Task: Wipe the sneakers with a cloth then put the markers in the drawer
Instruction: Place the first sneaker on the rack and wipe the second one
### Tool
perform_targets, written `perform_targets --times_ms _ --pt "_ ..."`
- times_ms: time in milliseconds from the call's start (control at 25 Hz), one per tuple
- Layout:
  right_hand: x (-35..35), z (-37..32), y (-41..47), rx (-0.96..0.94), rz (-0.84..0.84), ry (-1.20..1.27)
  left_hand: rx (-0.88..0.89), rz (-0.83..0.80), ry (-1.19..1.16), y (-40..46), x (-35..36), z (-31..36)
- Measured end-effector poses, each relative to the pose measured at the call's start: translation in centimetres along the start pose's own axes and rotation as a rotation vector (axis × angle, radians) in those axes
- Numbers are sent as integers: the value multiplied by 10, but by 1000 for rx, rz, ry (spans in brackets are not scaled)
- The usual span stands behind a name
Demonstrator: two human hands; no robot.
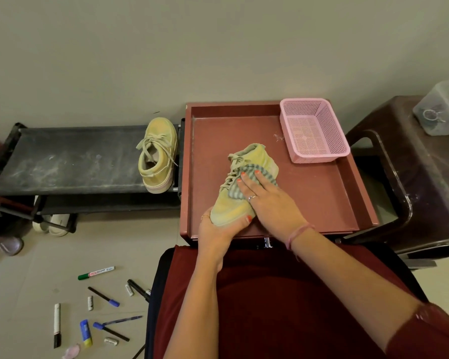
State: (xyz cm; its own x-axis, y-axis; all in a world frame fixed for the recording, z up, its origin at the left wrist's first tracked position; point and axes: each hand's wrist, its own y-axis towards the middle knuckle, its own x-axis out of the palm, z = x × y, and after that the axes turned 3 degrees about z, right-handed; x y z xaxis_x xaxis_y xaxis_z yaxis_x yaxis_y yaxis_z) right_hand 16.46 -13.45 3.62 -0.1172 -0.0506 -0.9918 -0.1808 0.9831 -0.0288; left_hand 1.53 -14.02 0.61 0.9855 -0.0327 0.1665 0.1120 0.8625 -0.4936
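Yellow sneaker (246, 177) is gripped at the toe by left hand (218, 229) inside the open drawer (322, 198), striped cloth (246, 182) is pressed onto it by flat right hand (270, 200); second sneaker (157, 154) is parked on rack (70, 159), markers (96, 272) are scattered on floor.

The open brown drawer (322, 203) in front of me carries the sneaker (254, 161) I hold and a pink mesh basket (313, 130) in its far right corner. To my left, a second sneaker (158, 154) sits on the right end of the dusty black shoe rack (70, 161). On the floor (36, 275) at lower left, scattered markers (96, 272) and pens (104, 297) lie apart from one another. At right, a clear container (441, 110) sits on a dark brown stool (425, 177).
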Motion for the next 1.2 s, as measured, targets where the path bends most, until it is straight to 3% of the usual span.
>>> perform_targets --times_ms 160,320,480,640,760,880,1080,1200 --pt "-1 32 28 -16 19 -177 -5 26 45 4 -2 -3" --pt "-8 22 32 68 -53 -20 -11 25 39 6 -3 -4" --pt "-15 5 -1 -59 -134 100 9 6 32 5 -4 -4" --pt "-9 27 -7 -122 -63 35 19 -3 34 4 -3 -5" --pt "-9 46 21 80 -48 14 4 17 53 3 -3 -6" --pt "-8 51 29 281 -66 222 -16 30 69 3 -3 -7" --pt "2 19 -16 32 -145 261 -10 9 70 7 -5 -9" --pt "0 32 -4 22 -112 169 -13 -3 92 8 -4 -12"
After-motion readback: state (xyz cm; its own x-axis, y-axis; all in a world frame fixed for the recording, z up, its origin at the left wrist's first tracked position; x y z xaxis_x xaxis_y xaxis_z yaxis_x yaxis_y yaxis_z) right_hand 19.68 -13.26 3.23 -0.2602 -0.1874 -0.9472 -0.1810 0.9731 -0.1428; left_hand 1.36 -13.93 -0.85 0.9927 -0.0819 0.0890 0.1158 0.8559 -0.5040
